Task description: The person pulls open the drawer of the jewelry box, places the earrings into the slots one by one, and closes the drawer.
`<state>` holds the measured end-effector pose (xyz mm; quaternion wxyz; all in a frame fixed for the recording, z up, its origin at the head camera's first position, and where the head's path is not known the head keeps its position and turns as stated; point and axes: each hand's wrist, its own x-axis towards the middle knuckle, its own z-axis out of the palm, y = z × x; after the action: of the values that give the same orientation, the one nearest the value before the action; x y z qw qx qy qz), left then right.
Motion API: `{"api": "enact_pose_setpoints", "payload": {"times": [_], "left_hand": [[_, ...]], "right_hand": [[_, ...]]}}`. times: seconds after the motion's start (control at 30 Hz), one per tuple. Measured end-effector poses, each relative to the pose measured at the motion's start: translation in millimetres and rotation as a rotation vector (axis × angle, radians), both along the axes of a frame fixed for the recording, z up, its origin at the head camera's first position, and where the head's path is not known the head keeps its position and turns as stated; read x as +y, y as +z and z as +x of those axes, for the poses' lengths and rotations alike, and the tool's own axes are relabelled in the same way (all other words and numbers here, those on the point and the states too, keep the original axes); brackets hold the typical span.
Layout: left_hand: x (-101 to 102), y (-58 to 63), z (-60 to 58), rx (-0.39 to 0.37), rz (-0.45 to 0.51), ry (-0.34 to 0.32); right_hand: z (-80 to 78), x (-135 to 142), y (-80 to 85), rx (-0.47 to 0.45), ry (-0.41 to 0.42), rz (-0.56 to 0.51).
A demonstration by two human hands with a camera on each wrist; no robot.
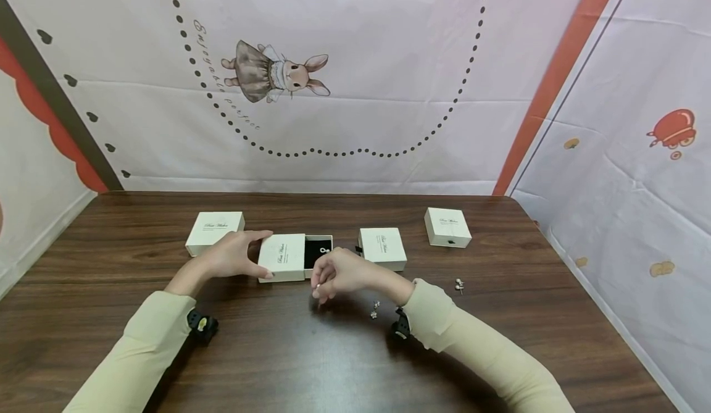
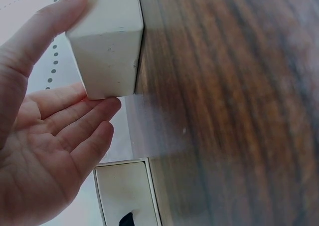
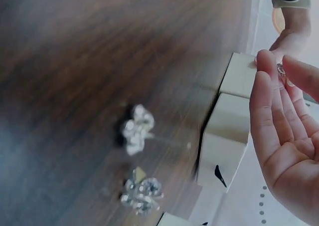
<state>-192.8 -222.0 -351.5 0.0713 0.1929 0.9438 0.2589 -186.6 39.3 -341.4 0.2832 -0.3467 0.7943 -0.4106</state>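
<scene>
My left hand (image 1: 236,254) grips a white slide-out jewelry box (image 1: 282,257) with the thumb along its front edge and fingers at the back. The drawer (image 1: 311,260) sticks out to the right, showing a black insert with a small silvery earring (image 1: 324,250) on it. Just in front of that drawer, my right hand (image 1: 341,271) pinches another small shiny earring (image 3: 280,70) between thumb and forefinger. Below the right wrist lies a pair of sparkly flower-shaped stud earrings (image 3: 142,192) on the wooden table (image 1: 266,351).
Another white box (image 1: 215,229) stands behind the left hand. Two more stand on the right: a nearer box (image 1: 383,247) with a black pull tab and a farther box (image 1: 447,226). A small pair of earrings (image 1: 458,286) lies at the right. Printed cloth (image 1: 378,116) hangs behind the table.
</scene>
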Motion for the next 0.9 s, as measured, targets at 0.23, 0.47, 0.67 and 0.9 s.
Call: {"api": "enact_pose_setpoints", "payload": {"times": [0.23, 0.47, 0.67, 0.9], "left_hand": [[0.4, 0.9, -0.1, -0.008, -0.001, -0.002], [0.5, 0.5, 0.9, -0.012, 0.003, 0.006], [0.6, 0.3, 0.4, -0.001, 0.005, 0.003], [0.1, -1.2, 0.2, -0.006, 0.008, 0.003]], "right_hand": [[-4.6, 5.7, 1.8, -0.031, -0.014, -0.051], [-6.1, 9.8, 4.9, -0.081, -0.047, -0.097], [-8.9, 12.8, 5.0, -0.096, -0.058, -0.122], [-12.4, 16.5, 6.1, -0.083, -0.053, -0.154]]}}
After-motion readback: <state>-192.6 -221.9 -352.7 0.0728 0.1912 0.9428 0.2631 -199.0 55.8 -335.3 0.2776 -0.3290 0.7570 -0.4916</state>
